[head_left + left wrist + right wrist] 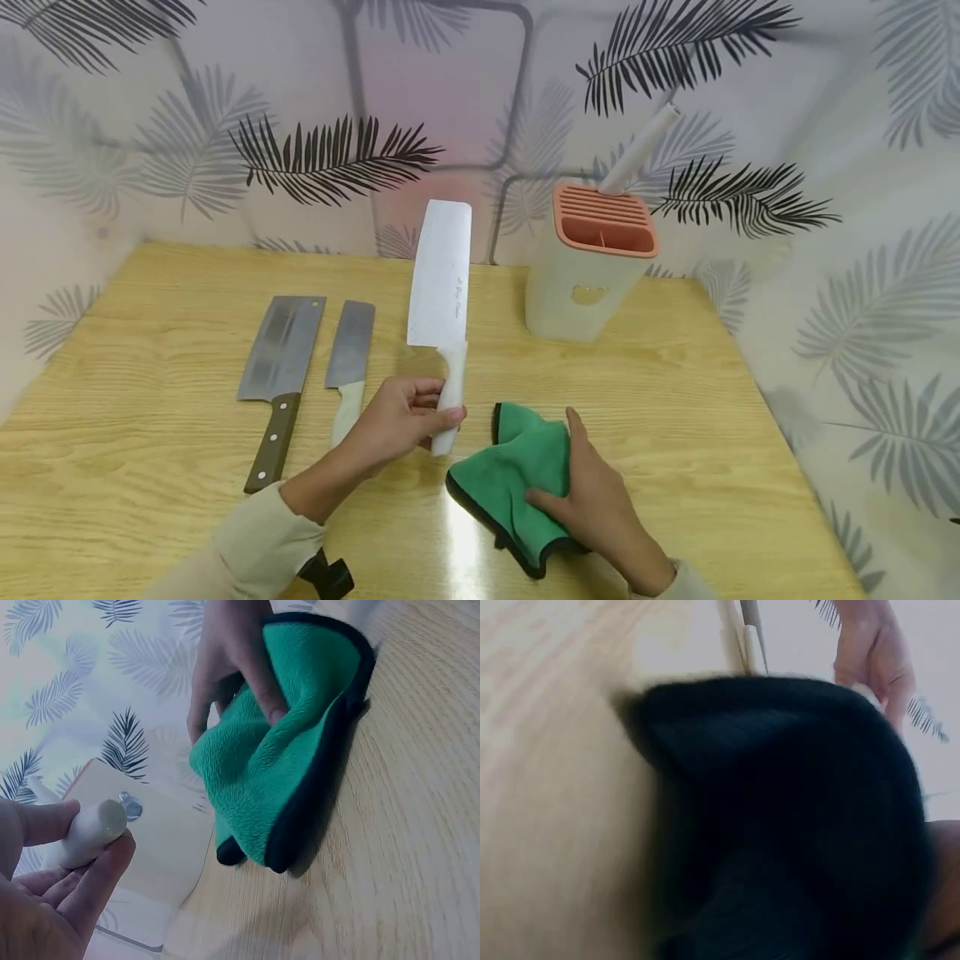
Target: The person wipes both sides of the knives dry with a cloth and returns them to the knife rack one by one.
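Observation:
My left hand (408,417) grips the white handle of a cleaver (441,275), its broad blade pointing up and away over the table. In the left wrist view the butt of that handle (112,817) shows between thumb and fingers. A green cloth (513,475) with dark edging is held by my right hand (600,492), thumb on top and the other fingers along its far side. The cloth lies to the right of the cleaver's handle, apart from the blade. In the right wrist view the dark, blurred cloth (795,795) hides most of my right hand.
Left of my left hand lie a large cleaver (281,350) with a brown riveted handle and a smaller knife (352,342) with a cream handle. At the back right stands a cream knife block (562,292) with an orange slotted top and a white rod (637,154) sticking out.

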The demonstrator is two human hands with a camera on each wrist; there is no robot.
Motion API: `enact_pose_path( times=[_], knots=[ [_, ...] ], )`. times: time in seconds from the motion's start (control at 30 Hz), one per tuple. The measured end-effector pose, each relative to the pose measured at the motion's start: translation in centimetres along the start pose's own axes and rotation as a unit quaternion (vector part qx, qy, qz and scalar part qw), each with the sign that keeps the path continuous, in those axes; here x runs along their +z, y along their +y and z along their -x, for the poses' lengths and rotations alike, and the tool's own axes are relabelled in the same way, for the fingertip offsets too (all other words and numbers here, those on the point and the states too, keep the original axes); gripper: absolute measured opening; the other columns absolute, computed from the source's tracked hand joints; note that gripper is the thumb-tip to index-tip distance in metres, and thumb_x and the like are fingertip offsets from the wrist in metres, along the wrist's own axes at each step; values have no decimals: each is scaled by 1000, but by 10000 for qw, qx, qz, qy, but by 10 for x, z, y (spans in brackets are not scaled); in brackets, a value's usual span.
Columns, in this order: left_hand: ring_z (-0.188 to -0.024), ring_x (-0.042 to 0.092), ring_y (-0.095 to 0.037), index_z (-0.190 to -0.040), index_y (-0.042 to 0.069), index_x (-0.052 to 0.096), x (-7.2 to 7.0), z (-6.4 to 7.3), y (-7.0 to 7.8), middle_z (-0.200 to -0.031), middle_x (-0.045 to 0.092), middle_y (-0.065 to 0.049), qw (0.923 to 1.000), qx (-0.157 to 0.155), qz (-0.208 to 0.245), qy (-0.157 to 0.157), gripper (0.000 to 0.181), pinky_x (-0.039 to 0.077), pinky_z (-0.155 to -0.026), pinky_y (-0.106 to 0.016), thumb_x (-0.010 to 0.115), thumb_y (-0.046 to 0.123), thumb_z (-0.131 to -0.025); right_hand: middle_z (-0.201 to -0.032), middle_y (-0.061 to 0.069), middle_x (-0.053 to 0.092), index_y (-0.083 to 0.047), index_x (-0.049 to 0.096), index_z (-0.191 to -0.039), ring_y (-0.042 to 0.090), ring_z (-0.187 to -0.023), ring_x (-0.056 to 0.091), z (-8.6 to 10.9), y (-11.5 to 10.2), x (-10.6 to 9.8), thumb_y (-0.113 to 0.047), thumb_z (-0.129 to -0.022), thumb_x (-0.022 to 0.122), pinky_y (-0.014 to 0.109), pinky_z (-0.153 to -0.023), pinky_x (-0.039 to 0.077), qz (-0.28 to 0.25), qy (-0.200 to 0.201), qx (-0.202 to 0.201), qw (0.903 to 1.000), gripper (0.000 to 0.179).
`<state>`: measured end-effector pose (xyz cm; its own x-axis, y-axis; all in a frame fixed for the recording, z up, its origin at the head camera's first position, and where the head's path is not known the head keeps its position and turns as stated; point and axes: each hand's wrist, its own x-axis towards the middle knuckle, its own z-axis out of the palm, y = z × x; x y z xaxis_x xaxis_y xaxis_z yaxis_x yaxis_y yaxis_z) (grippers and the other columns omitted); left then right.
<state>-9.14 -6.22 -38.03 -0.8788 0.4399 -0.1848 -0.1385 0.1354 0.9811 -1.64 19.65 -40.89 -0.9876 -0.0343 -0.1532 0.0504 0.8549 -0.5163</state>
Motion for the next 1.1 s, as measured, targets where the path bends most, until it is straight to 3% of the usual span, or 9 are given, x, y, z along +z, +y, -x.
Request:
enact_pose_path(
  times=[0.1,0.2,0.33,0.47,0.57,0.67,0.73,0.93,1.1],
  knots=[
    [-92,72,-17,-131,-10,58,1,1,-2,-116,69,-31,10000,-32,3,-33,40,62,-72,-31,65,8,-96,-128,23,65,1,45,-144,36,-109,66,-5,4,-2,-25,-79,85,51,-88,56,-547,110,91,9984,81],
    [-95,72,-20,-132,-10,55,1,2,-2,-120,67,-30,9999,-48,-3,-93,40,63,-75,-33,64,9,-97,-126,18,68,-3,60,-134,33,-113,65,-10,5,-17,-17,-83,82,51,-94,54,-1067,296,59,9938,57],
    [-94,73,-24,-130,-10,55,-1,2,-1,-118,67,-29,9998,51,-22,-202,39,62,-72,-34,63,13,-99,-132,17,66,-7,60,-137,34,-116,64,-20,-7,-49,-9,-85,78,51,-95,53,-1452,1211,-597,9802,55],
    [-92,74,-23,-128,-11,56,-2,1,-1,-115,70,-28,9998,124,2,-170,39,61,-69,-31,65,13,-98,-137,14,64,-12,57,-142,34,-123,63,-37,-41,-67,-3,-84,77,52,-100,52,-1499,2305,-1842,9436,62],
    [-90,73,-18,-128,-12,56,-2,1,-2,-117,69,-29,9996,248,-32,-141,40,60,-67,-29,66,10,-96,-131,15,67,-9,56,-140,34,-118,65,-53,-72,-62,-2,-83,76,52,-97,54,-1071,2907,-2798,9087,61],
    [-87,72,-16,-129,-15,54,-2,1,-4,-116,67,-31,9985,506,-119,-179,42,60,-66,-27,66,8,-95,-128,17,67,-5,58,-129,35,-114,67,-67,-94,-47,-2,-83,74,50,-97,56,-308,3281,-3479,8777,49],
    [-86,71,-16,-130,-15,54,-1,1,-6,-114,67,-30,9972,686,-196,-202,42,59,-66,-26,65,7,-95,-130,18,66,-7,64,-124,35,-117,65,-72,-101,-35,-6,-83,75,49,-100,54,121,3257,-3787,8662,43],
    [-95,73,-29,-129,-13,56,1,2,-5,-118,67,-31,9941,939,-537,-30,38,62,-76,-31,62,5,-96,-145,13,57,-18,65,-134,32,-133,53,-78,-107,-17,-19,-87,76,46,-106,52,922,2661,-4050,8699,48],
    [-99,73,-32,-127,-13,60,4,1,2,-117,69,-28,9907,881,-1026,168,39,62,-79,-33,66,7,-95,-139,9,63,-20,70,-128,28,-126,59,-93,-115,-28,-4,-89,72,39,-81,62,1023,2898,-3935,8664,42]
  ],
)
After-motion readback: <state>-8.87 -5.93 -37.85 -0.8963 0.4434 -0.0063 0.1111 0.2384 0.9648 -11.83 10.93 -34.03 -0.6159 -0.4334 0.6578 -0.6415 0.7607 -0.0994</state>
